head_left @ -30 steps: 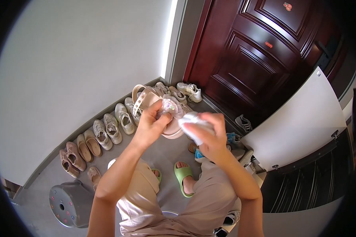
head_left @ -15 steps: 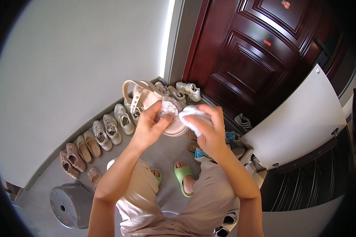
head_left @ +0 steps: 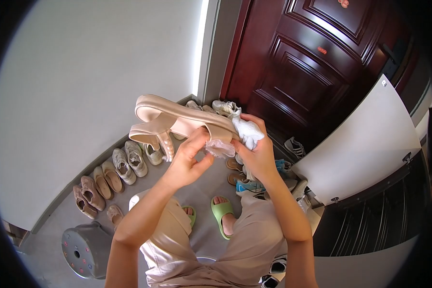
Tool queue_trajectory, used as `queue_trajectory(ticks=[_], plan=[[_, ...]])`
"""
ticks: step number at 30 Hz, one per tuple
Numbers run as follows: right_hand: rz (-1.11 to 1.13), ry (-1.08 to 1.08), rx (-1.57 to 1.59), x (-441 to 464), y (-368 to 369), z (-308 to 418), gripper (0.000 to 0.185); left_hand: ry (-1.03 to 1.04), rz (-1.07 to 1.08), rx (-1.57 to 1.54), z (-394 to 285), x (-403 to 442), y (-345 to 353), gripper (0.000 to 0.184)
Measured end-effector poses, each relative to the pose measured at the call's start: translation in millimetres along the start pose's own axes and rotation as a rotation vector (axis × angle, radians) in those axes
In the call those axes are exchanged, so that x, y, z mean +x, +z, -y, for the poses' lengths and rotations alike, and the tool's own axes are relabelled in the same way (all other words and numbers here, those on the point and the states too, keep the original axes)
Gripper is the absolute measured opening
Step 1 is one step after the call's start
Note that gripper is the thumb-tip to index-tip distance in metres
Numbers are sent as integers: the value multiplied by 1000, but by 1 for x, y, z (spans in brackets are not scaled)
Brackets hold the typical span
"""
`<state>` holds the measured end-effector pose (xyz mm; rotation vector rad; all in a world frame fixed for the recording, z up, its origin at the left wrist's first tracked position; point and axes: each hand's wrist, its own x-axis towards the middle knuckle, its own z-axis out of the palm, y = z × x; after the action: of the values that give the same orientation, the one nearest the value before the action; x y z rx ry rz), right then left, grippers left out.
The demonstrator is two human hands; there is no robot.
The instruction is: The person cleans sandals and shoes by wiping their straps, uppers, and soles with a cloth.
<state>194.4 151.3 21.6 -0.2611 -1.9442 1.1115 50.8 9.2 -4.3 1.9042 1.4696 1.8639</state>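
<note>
Left hand (head_left: 187,163): gripping our tilted beige sandal (head_left: 189,114), heel toward 10 o'clock | Right hand (head_left: 258,156): closed on white cloth (head_left: 249,134) and sandal's toe | Stool (head_left: 85,249): our 8 o'clock | Door (head_left: 317,72): 2 o'clock

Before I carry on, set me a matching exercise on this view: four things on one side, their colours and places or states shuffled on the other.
1. sandal
2. cloth
3. stool
4. slippers

A. grey, at the lower left
B. green, worn
C. beige, held up
D. white, in the right hand

Pairs: 1-C, 2-D, 3-A, 4-B
</note>
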Motion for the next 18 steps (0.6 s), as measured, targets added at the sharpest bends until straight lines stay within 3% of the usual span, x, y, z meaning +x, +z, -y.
queue_trajectory(ticks=[2,3,7,12,14,15,17,18], plan=[[41,88,-61,-2,-5,0,47,5,35,22,0,1,-3,44],[-15,-40,-122,-1,-4,-1,46,7,65,45,0,1,-4,46],[-136,-152,-254,0,-9,3,44,70,-9,361,-10,2,1,39],[-162,-266,-366,1,-15,-7,45,29,-116,386,-15,2,8,27],[-171,-274,-386,2,-16,-6,45,-274,-225,-59,-25,0,16,24],[-181,-334,-420,2,-18,-6,46,-275,-226,-61,-27,-1,16,24],[-187,-393,-454,4,-20,-8,47,-311,-201,-545,-30,-3,14,26],[-204,-415,-478,5,-20,-9,48,-313,-204,-545,-28,-4,8,26]])
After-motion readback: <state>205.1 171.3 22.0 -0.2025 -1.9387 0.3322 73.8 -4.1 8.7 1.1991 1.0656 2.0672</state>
